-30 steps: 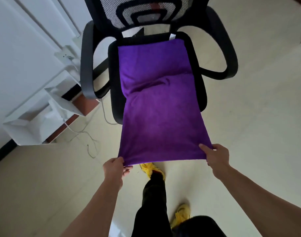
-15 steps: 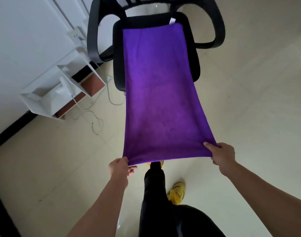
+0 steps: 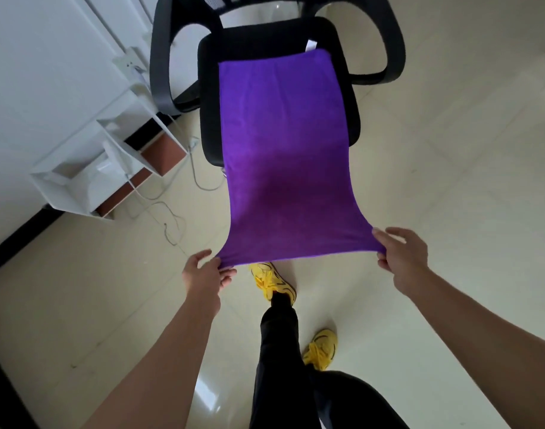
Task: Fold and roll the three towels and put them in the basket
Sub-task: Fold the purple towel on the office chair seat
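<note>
Pale tiled floor (image 3: 450,187) fills most of the head view. A white wall (image 3: 33,72) with a dark skirting strip runs along the upper left.

A black office chair (image 3: 209,88) stands at top centre, with its looped armrests on either side of the seat and the lower edge of a mesh back just in view.

The purple towel (image 3: 283,144), the task's thing, lies spread lengthwise. Its far part rests flat on the chair seat. Its near part reaches past the seat's front edge and hangs stretched in the air above the floor. The cloth is smooth and unfolded, and its near edge flares wider towards the two held corners.

A white open shelf unit (image 3: 79,181) sits on the floor against the wall, left of the chair.

Two bare forearms enter from the bottom corners, and a leg in black trousers (image 3: 277,351) stands between them.

The right grip (image 3: 402,258), a bare hand, is clamped on the towel's near right corner, thumb on top and fingers curled beneath the hem. The left grip (image 3: 204,274), also a bare hand, pinches the near left corner between thumb and fingers.

One yellow shoe (image 3: 269,280) is set forward, just under the towel's near edge. The second yellow shoe (image 3: 322,349) is planted behind it.

A thin grey cable (image 3: 172,218) trails in loops across the floor from the shelf unit. A small white label (image 3: 310,44) projects from the towel's far right corner.
</note>
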